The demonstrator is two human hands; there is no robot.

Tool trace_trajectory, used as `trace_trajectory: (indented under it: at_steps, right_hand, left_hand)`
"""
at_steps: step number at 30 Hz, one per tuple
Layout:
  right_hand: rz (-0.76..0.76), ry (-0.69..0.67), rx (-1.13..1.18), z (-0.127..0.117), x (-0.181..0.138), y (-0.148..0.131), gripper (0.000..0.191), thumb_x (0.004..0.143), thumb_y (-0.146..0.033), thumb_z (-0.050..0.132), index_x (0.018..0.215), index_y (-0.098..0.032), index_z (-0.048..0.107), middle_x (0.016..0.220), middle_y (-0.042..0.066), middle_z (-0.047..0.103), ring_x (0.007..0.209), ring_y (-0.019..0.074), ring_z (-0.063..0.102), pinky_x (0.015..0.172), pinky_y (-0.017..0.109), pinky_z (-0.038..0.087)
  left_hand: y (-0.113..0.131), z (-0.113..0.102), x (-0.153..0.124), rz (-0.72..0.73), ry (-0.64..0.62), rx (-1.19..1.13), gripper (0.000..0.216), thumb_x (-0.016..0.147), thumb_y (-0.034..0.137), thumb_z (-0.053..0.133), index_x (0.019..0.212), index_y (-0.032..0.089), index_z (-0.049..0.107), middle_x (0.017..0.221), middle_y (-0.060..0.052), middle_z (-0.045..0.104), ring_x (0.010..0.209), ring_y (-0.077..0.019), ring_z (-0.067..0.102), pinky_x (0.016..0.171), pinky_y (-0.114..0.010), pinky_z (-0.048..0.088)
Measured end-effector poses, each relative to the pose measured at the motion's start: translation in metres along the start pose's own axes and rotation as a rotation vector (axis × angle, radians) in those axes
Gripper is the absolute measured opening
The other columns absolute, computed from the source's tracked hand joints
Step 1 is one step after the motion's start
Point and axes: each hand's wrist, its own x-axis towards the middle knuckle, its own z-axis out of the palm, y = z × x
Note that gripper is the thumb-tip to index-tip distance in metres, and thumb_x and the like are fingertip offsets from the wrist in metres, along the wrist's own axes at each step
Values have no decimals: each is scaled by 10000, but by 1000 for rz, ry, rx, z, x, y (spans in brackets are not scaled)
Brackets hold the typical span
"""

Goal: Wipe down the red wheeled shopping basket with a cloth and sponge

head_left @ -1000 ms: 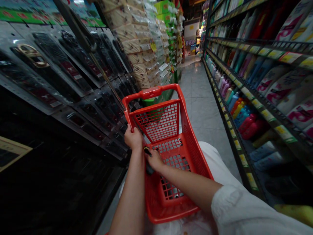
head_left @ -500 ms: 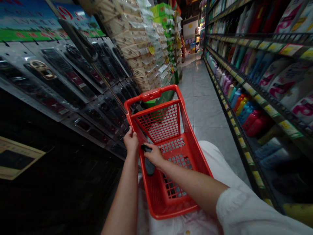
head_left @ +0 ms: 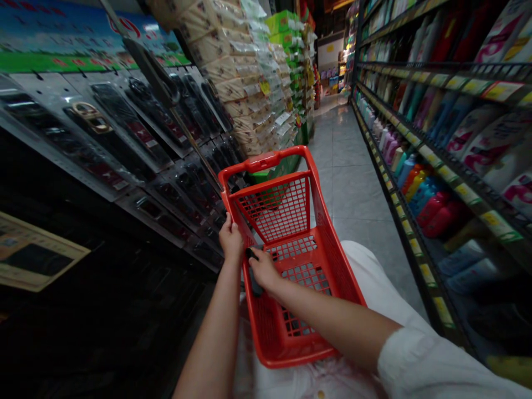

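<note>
A red plastic shopping basket (head_left: 320, 332) with grid sides and floor stands in front of me, tilted in view. My left hand (head_left: 231, 238) is closed on its left rim, fingers wrapped over the edge. Inside that same side, my right hand (head_left: 265, 270) is closed around a dark, rounded, handle-like piece (head_left: 251, 254). A dark grey part (head_left: 256, 287) shows below that hand, against the basket wall. Whether this piece belongs to the basket, I cannot tell. A long metal pull rod with a grey grip (head_left: 155, 77) leans up and left from the basket's far left corner.
On the left hangs a rack of packaged belts (head_left: 133, 119). Stacked beige packages (head_left: 239, 66) and green boxes (head_left: 286, 33) stand beyond it. Shelves of bottles (head_left: 428, 194) line the right. A grey tiled floor (head_left: 353, 172) runs between.
The basket and both hands sit slightly farther right in view, as do the rack and shelves. Both grips look the same, with the right hand covering more of the dark piece.
</note>
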Motion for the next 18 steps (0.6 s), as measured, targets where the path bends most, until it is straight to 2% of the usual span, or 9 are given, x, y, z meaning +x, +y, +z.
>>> trace_trajectory:
  at_steps: [4,7,9,11,14,18]
  right_hand:
    - [-50,-50,19,-20,-47,-14,536,778,-145,558,1307,-217,603,1146,58,624,1125,190,585,1048,327,427]
    - [-144,-182,-16,-43,-89,-23,525,821,-205,596,1340,-281,576,1199,36,579,1166,176,559,1062,308,411]
    - [-198,-246,-113,-56,-101,-31,456,861,-247,594,1310,-331,600,1222,19,568,1153,167,564,1029,292,430]
    - [-256,-267,-240,-64,-94,-39,384,882,-239,582,1242,-354,651,1202,11,582,1101,161,586,975,279,455]
    - [-307,-224,-402,-65,-53,-51,354,880,-199,578,1180,-347,693,1174,19,604,1035,164,607,911,276,473]
    - [-324,-183,-544,-59,-1,-63,384,900,-219,547,1256,-322,650,1184,33,608,1026,170,607,883,269,476]
  left_hand:
    - [-3,-2,7,-2,-36,-27,495,871,54,451,1349,131,550,1363,-100,586,1301,-159,509,1109,-318,369]
    - [-7,-5,12,-40,-78,-98,483,845,36,494,1315,110,576,1353,-106,584,1272,-171,539,1108,-343,374]
    - [-9,-7,14,-56,-98,-159,469,833,29,517,1291,102,593,1349,-103,584,1264,-174,548,1109,-350,374]
    - [-11,-8,15,-76,-108,-236,466,820,23,535,1275,98,604,1346,-102,586,1256,-179,556,1105,-353,378]
    - [-12,-9,17,-130,-111,-350,497,774,7,579,1263,90,612,1330,-119,600,1238,-200,573,1099,-367,387]
    - [-10,-12,20,-171,-126,-380,530,715,-28,612,1229,98,644,1273,-116,650,1225,-226,587,1110,-412,375]
